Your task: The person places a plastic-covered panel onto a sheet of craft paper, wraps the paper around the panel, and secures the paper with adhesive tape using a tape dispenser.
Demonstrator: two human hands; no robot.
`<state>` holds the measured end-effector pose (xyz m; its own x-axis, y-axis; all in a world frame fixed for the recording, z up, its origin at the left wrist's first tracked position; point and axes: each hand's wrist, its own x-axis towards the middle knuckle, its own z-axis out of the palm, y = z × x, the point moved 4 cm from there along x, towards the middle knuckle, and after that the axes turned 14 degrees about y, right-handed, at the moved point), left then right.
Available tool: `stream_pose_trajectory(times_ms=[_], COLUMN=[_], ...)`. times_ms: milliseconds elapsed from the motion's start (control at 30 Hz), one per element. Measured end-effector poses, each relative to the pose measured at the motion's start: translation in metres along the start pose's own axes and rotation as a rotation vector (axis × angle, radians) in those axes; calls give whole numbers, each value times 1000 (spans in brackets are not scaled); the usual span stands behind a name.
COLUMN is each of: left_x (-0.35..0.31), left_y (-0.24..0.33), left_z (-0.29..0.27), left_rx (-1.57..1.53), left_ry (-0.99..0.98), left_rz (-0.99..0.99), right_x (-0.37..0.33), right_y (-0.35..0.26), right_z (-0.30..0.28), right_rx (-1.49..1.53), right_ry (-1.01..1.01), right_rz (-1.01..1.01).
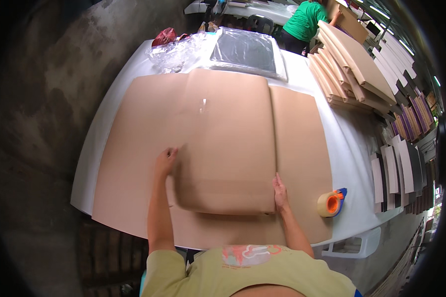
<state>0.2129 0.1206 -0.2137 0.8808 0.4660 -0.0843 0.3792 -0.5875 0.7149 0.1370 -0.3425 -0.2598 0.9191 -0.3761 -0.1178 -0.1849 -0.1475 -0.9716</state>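
A flat, thick package wrapped in brown paper lies on a large sheet of brown paper spread over the table. A small piece of clear tape shows on its upper face. The package's near edge seems slightly raised, with a shadow under it. Along the package's right edge, my right hand grips the side near the lower corner. My left hand is beside its left edge, over the sheet, with fingers curled closed; what they hold, if anything, is hidden. To the right lies a tape dispenser with a roll of tape.
A plastic-wrapped dark panel and crumpled clear plastic lie at the table's far side, near a red bundle. Several brown-wrapped packages are stacked at far right. Beyond, a person in green handles cardboard. Panels stand at right.
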Motion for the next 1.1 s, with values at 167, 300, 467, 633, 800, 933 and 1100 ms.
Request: stream_pose_trajectory(times_ms=[167,300,467,633,800,933,1100], left_x=[34,79,132,13,-36,5,-4], left_y=[13,34,89,184,216,127,-66], left_z=[0,-9,36,149,-1,-128,-67], left_rx=[181,262,320,339,-213,-491,-452], left_ry=[96,-17,-78,-425,-550,-197,67], left_rz=[-42,88,423,1331,1580,1124,269], right_x=[-58,-160,-273,-208,-105,46,134], right_y=[-80,-46,-67,-37,-107,-179,-117], right_z=[54,88,226,409,467,360,142], right_rx=[559,395,405,667,548,495,-904], right_ry=[-247,56,-350,-759,-862,-498,427], right_rz=[300,281,743,775,623,-52,-152])
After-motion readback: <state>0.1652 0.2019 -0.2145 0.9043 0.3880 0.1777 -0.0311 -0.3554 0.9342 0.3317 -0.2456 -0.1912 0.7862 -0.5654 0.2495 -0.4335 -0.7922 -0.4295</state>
